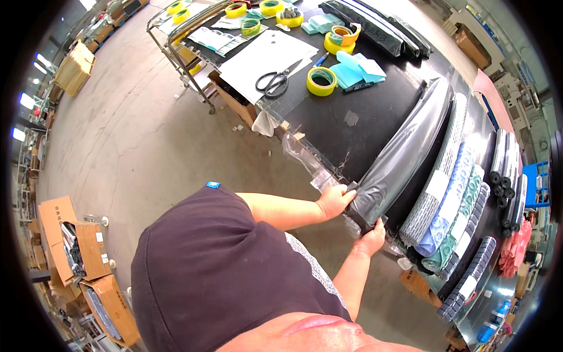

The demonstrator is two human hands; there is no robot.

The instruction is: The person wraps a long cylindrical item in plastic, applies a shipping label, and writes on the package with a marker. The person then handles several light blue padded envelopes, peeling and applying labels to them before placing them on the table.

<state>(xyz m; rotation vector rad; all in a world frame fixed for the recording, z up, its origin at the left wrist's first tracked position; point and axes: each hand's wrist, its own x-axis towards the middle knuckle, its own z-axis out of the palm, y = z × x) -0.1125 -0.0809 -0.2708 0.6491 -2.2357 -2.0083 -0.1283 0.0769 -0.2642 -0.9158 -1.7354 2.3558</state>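
Observation:
A long black plastic bag (404, 146) lies along the dark table (369, 102), its near end at the table's edge. The bag looks filled; what is inside is hidden. My left hand (335, 201) pinches the left side of that near end, its thumb on the plastic. On the right side of the same end, my right hand (370, 239) grips with fingers partly hidden beneath. To the right of the bag lie several patterned rolls: a grey-white roll (437, 176), a blue roll (448, 196) and a green roll (460, 214).
Black-handled scissors (272, 85) lie on white sheets (264, 58). A yellow tape roll (321, 81) sits by turquoise packets (359, 69). Black-wrapped bundles (375, 29) lie at the far end. Dark rolls (503, 167) lie at the right. Open cartons (91, 249) stand left on the floor.

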